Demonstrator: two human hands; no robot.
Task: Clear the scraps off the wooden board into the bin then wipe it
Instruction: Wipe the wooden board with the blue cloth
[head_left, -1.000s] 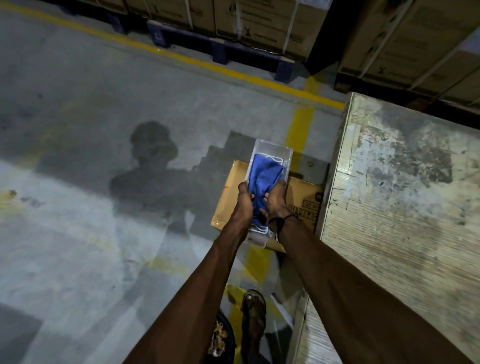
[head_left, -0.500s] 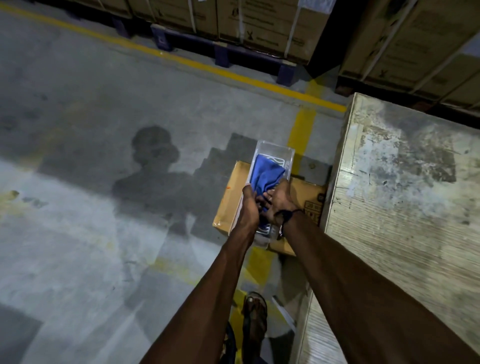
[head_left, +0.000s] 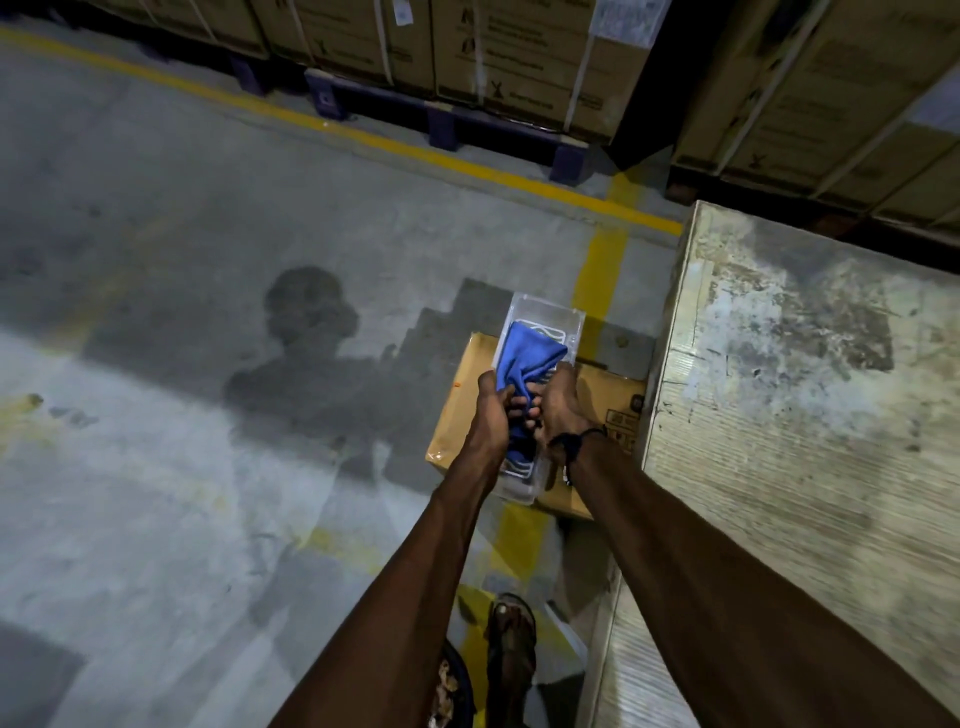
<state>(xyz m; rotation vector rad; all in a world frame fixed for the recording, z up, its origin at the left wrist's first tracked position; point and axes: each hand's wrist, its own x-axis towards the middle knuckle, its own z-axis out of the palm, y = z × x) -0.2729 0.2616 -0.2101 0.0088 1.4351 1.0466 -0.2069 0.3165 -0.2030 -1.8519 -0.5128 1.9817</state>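
A blue cloth (head_left: 527, 358) lies in a clear plastic container (head_left: 548, 318) that rests on a cardboard box (head_left: 470, 395) on the floor. My left hand (head_left: 491, 415) and my right hand (head_left: 558, 410) are both closed on the near part of the blue cloth, bunching it over the container. The wooden board (head_left: 789, 395), pale and stained, fills the right side of the view, just right of the box. At the bottom edge a dark bin (head_left: 454, 691) with scraps in it shows partly, behind my left forearm.
My sandalled foot (head_left: 511, 644) stands on a yellow floor line (head_left: 597, 270) next to the bin. Stacked cardboard boxes on pallets (head_left: 519, 57) line the far side. Grey concrete floor (head_left: 182, 467) spreads to the left.
Both hands have gathered the blue cloth tighter and bunched it toward the near end of the container. The view has shifted slightly.
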